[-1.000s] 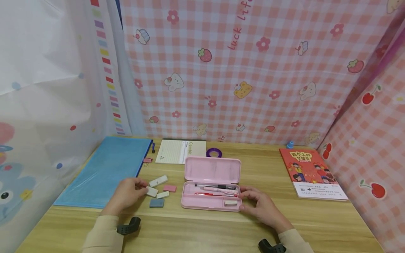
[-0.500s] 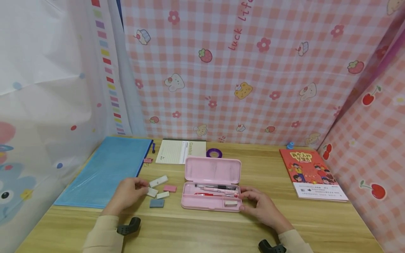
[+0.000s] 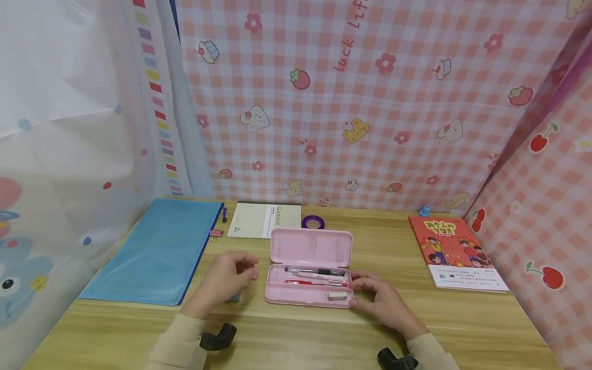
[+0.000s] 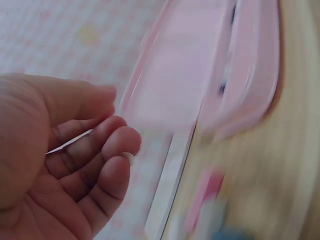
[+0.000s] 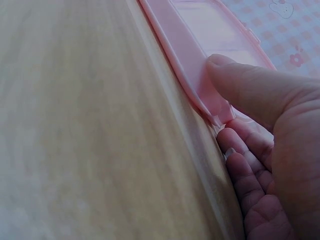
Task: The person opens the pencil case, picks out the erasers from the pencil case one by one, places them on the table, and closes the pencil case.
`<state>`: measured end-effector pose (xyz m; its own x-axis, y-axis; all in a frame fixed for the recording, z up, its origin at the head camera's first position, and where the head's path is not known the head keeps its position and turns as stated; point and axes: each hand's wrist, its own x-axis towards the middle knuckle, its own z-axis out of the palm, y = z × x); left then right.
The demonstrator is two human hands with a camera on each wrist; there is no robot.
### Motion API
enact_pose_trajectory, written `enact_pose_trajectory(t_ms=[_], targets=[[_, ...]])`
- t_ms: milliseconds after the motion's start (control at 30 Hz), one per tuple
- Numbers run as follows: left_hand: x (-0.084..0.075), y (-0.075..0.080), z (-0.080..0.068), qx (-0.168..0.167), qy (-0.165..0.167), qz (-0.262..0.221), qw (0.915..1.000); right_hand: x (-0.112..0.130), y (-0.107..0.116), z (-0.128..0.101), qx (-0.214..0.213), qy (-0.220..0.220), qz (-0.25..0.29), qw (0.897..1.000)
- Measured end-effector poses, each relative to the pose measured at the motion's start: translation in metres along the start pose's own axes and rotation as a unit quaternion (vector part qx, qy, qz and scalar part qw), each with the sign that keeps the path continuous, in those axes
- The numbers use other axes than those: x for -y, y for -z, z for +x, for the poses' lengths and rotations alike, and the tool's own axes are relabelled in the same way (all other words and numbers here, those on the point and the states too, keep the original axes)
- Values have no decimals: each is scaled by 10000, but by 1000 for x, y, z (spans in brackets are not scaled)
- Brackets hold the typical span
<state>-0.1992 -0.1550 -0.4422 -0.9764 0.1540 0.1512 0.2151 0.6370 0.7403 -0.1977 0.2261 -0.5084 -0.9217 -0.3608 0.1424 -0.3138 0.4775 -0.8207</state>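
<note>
Pink gingham backdrop reading "luck life", wooden desk (image 3: 296, 334). Left hand (image 3: 227, 277) is now lifting a white eraser (image 4: 70, 141), pinched in its grip, off the pile toward the open pencil case (image 3: 309, 277). Right hand (image 3: 381, 303) is gripping the case's right end. Notebook (image 3: 263, 220) reading "Gambit"

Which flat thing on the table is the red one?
The book at the right side of the table is red. The zip folder at the left is blue, and the notepad at the back is pale.
</note>
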Motion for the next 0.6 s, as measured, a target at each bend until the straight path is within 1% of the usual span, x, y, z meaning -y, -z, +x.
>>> enact_pose_trajectory(t_ms=[133,233,367,467,533,600], targets=[[-19,-25,1,297,-461,-230,9982,7,0,0,-43,51,-13,10000],[-33,-45,2,601,-740,-315,9949,19,1,-2,-37,112,30,9999],[-51,-77,4,901,-1237,-207,9880,34,4,-4,29,82,46,10000],[-61,-101,9,1058,-1600,-97,9814,37,4,-5,39,76,41,10000],[-64,-113,13,1160,-1669,-14,9791,37,4,-5,34,113,89,9999],[-65,-123,16,1244,-1651,41,9784,37,4,-5,41,160,154,9997]])
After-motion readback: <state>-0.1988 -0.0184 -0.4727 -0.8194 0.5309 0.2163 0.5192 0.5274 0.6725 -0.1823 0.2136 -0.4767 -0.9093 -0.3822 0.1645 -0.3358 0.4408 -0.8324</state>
